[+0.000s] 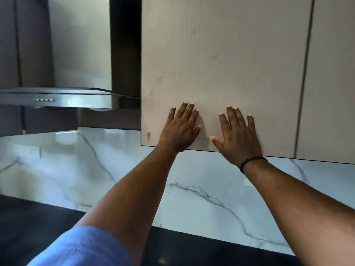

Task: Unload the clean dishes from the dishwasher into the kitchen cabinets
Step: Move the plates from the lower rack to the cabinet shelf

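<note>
A beige upper cabinet door (221,54) fills the upper middle of the view and sits flush with its neighbour. My left hand (180,129) lies flat against the door's lower part, fingers straight and spread. My right hand (238,135) lies flat on the same door just to the right, fingers straight, with a black band on the wrist. Neither hand holds anything. No dishes and no dishwasher are in view.
A second beige cabinet door (330,83) adjoins on the right. A steel range hood (57,97) hangs at the left. A white marble backsplash (115,169) runs below the cabinets, above a black countertop (28,227).
</note>
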